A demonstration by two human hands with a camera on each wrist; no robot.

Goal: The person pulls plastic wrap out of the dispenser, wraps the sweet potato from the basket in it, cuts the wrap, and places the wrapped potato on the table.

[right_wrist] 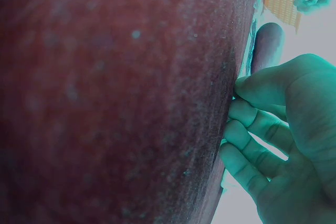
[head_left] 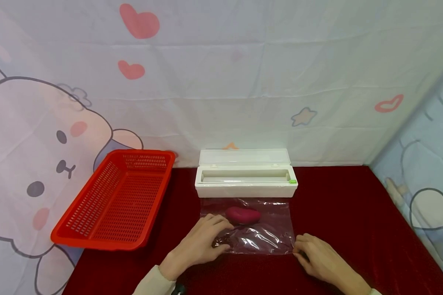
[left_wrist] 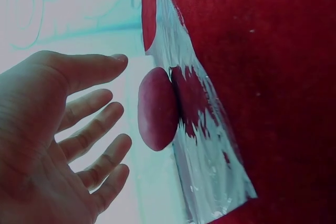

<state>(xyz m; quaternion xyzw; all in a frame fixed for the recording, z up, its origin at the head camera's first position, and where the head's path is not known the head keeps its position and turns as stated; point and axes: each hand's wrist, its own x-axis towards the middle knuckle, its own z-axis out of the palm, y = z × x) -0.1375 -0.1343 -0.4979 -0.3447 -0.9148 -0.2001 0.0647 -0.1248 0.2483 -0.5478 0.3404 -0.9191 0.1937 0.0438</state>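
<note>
A purple-red sweet potato point(head_left: 243, 215) lies on a sheet of clear plastic wrap point(head_left: 269, 237) that runs forward from a white wrap dispenser point(head_left: 246, 191). My right hand point(head_left: 319, 258) pinches the near right corner of the sheet between thumb and fingertips; the right wrist view shows this hand point(right_wrist: 278, 129) low at the cloth. Over the sheet's left side, my left hand point(head_left: 204, 241) is spread beside the sweet potato, holding nothing. In the left wrist view, its fingers point(left_wrist: 97, 148) are parted, with a gap to the sweet potato point(left_wrist: 157, 109).
The dispenser's lid point(head_left: 244, 157) stands raised at the back. To the left is a red perforated basket point(head_left: 151, 213) with nothing in it. Dark red cloth point(head_left: 339, 205) covers the table, and a printed curtain point(head_left: 221, 73) hangs behind it.
</note>
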